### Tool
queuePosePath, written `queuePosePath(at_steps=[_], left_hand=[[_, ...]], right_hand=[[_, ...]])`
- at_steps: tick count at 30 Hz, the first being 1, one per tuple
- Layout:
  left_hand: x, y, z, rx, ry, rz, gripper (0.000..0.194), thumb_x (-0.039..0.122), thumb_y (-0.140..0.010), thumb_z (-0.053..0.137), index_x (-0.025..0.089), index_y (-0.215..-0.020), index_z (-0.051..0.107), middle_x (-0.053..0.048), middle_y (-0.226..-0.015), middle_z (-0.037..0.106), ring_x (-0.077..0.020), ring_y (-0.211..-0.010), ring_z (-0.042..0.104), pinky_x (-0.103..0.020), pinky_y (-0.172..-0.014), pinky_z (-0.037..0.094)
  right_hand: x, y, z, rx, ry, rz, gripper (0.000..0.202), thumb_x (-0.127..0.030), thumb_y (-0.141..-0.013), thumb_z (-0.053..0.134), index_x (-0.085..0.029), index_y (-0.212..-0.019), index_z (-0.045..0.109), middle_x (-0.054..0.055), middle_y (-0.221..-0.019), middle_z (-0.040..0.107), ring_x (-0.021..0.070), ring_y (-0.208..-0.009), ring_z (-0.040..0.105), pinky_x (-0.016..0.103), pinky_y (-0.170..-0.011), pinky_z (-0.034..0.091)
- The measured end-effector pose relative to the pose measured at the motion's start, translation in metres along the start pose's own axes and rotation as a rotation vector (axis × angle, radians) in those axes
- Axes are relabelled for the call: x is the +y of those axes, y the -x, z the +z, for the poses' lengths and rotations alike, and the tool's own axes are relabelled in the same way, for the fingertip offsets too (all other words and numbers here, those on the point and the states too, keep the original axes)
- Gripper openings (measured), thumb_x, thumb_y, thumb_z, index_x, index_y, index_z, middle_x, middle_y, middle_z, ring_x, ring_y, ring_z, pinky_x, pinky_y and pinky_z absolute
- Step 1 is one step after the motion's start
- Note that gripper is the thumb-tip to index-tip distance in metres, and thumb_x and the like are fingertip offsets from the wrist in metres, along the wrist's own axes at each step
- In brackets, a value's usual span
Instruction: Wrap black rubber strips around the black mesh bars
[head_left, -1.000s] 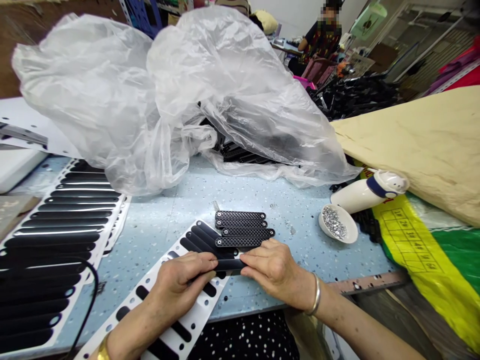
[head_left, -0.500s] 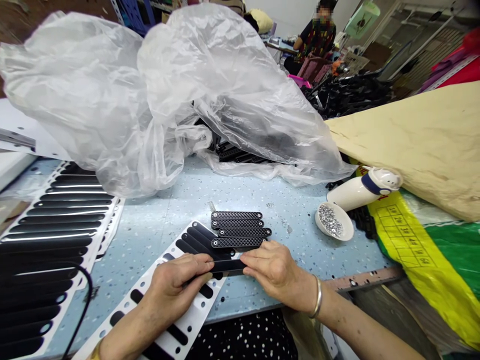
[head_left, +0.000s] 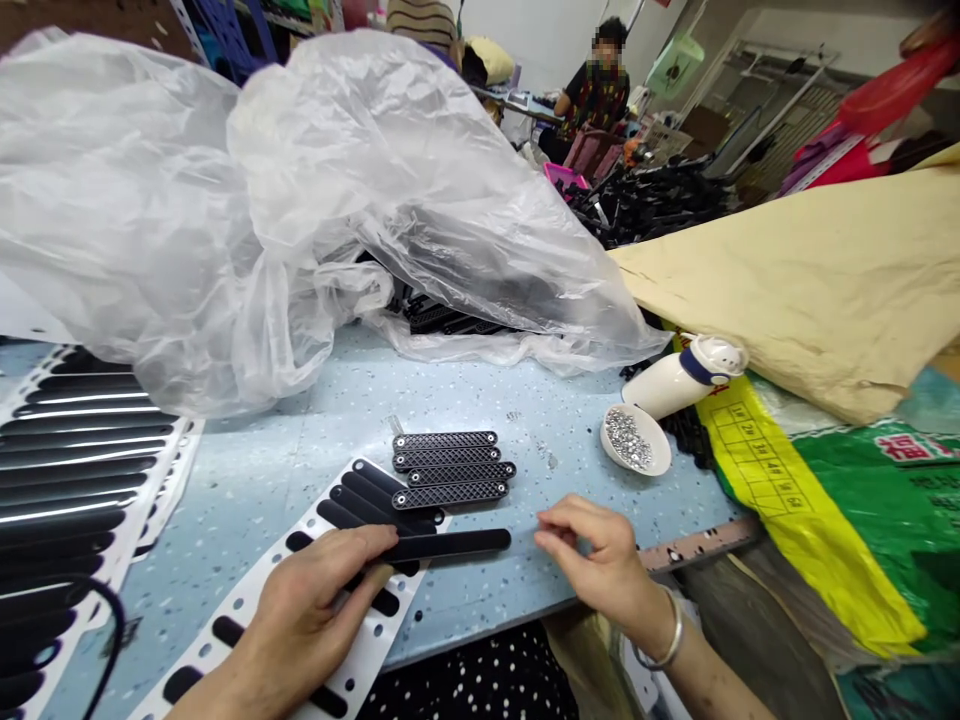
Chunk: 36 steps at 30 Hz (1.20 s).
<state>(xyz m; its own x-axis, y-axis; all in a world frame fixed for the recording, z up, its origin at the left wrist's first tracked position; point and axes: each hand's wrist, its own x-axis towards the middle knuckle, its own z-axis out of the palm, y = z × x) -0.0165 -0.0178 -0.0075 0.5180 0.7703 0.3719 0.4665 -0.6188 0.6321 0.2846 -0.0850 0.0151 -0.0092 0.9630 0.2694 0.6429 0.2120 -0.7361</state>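
My left hand (head_left: 322,590) pinches one end of a long black round-ended bar (head_left: 457,545), whose free end points right. It is above the corner of a white sheet (head_left: 255,590) with black strips stuck on it and cut-out slots. My right hand (head_left: 596,550) is apart from the bar, to its right, with thumb and fingers bent, slightly parted, and nothing visible between them. Just beyond the held bar, several black lattice-faced bars (head_left: 454,470) with metal inserts at their ends lie stacked side by side on the blue speckled table (head_left: 525,400).
At the right stand a white bowl (head_left: 664,455) of small metal pieces and a white bottle (head_left: 660,385) on its side. Clear plastic bags (head_left: 420,130) cover black parts at the back. More sheets of black strips (head_left: 67,480) lie left. A person (head_left: 596,90) sits in the background.
My right hand has let go of the bar's right end and moved away to the right. My left hand still grips the other end. The whole view has shifted slightly.
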Motion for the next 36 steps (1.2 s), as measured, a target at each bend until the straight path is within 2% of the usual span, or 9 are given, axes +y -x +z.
queuePosePath(at_steps=[4,8,11,13,18,24,29,33,36], left_hand=[[0.005,0.006,-0.012,0.004,-0.188,0.078,0.029,0.029,-0.090,0.056,0.020,-0.116,0.066,-0.007,-0.101,0.076,-0.0206,-0.083,0.074,-0.030,-0.069,0.063],[0.029,0.004,-0.021,-0.005,-0.248,0.192,0.033,0.026,-0.089,0.061,0.020,-0.121,0.064,-0.010,-0.113,0.072,-0.0242,-0.097,0.071,-0.038,-0.084,0.060],[0.047,-0.009,-0.007,-0.026,-0.160,0.248,0.027,0.019,-0.090,0.060,0.019,-0.116,0.065,-0.011,-0.113,0.071,-0.0239,-0.102,0.068,-0.038,-0.087,0.057],[0.052,-0.020,0.009,-0.010,-0.108,0.271,0.023,0.014,-0.090,0.058,0.017,-0.112,0.065,-0.011,-0.111,0.071,-0.0236,-0.102,0.067,-0.039,-0.087,0.056],[0.042,-0.038,0.044,0.022,-0.066,0.360,0.025,0.015,-0.091,0.056,0.016,-0.115,0.064,-0.011,-0.106,0.071,-0.0231,-0.098,0.067,-0.036,-0.085,0.055],[0.030,-0.036,0.061,-0.032,-0.160,0.344,0.021,0.016,-0.095,0.047,0.014,-0.111,0.062,-0.009,-0.097,0.072,-0.0207,-0.084,0.067,-0.034,-0.076,0.055],[0.023,-0.040,0.066,0.008,-0.201,0.373,0.021,0.016,-0.096,0.042,0.015,-0.103,0.061,-0.008,-0.087,0.072,-0.0197,-0.074,0.067,-0.032,-0.067,0.055],[0.013,-0.046,0.062,0.068,-0.284,0.392,0.020,0.019,-0.096,0.043,0.015,-0.103,0.061,-0.008,-0.088,0.073,-0.0210,-0.077,0.069,-0.033,-0.070,0.056],[0.006,-0.048,0.056,0.034,-0.321,0.410,0.021,0.024,-0.096,0.047,0.016,-0.108,0.061,-0.008,-0.093,0.074,-0.0221,-0.081,0.071,-0.033,-0.073,0.057]], right_hand=[[0.003,0.011,0.014,-0.035,-0.078,0.048,0.021,-0.016,-0.076,0.071,-0.013,-0.097,0.071,0.004,-0.071,0.065,0.0154,-0.060,0.061,0.026,-0.052,0.049],[0.015,0.006,-0.001,0.117,0.129,-0.063,0.011,-0.016,-0.085,0.063,-0.014,-0.091,0.071,0.006,-0.072,0.065,0.0166,-0.065,0.061,0.028,-0.058,0.049],[0.036,0.002,-0.026,0.266,0.325,-0.061,0.013,-0.015,-0.087,0.058,-0.015,-0.083,0.071,0.005,-0.068,0.064,0.0165,-0.062,0.060,0.028,-0.058,0.047],[0.047,0.002,-0.040,0.300,0.346,-0.024,0.012,-0.016,-0.087,0.059,-0.015,-0.083,0.070,0.003,-0.066,0.063,0.0151,-0.058,0.058,0.026,-0.055,0.046],[0.065,0.002,-0.051,0.304,0.415,0.009,0.016,-0.016,-0.088,0.055,-0.015,-0.083,0.070,0.006,-0.070,0.065,0.0165,-0.063,0.060,0.026,-0.058,0.045],[0.083,-0.003,-0.040,0.252,0.411,0.016,0.024,-0.017,-0.085,0.054,-0.018,-0.067,0.070,0.002,-0.058,0.062,0.0143,-0.054,0.059,0.023,-0.053,0.043],[0.085,-0.003,-0.048,0.335,0.354,0.079,0.022,-0.020,-0.085,0.053,-0.016,-0.075,0.072,0.005,-0.065,0.069,0.0167,-0.059,0.064,0.024,-0.057,0.049],[0.077,0.010,-0.067,0.432,0.328,0.144,0.021,-0.025,-0.088,0.054,-0.016,-0.085,0.073,0.006,-0.072,0.071,0.0165,-0.059,0.065,0.025,-0.058,0.052],[0.083,0.026,-0.086,0.572,0.267,0.305,0.024,-0.034,-0.087,0.057,-0.016,-0.092,0.073,0.008,-0.078,0.073,0.0179,-0.060,0.066,0.028,-0.059,0.054]])
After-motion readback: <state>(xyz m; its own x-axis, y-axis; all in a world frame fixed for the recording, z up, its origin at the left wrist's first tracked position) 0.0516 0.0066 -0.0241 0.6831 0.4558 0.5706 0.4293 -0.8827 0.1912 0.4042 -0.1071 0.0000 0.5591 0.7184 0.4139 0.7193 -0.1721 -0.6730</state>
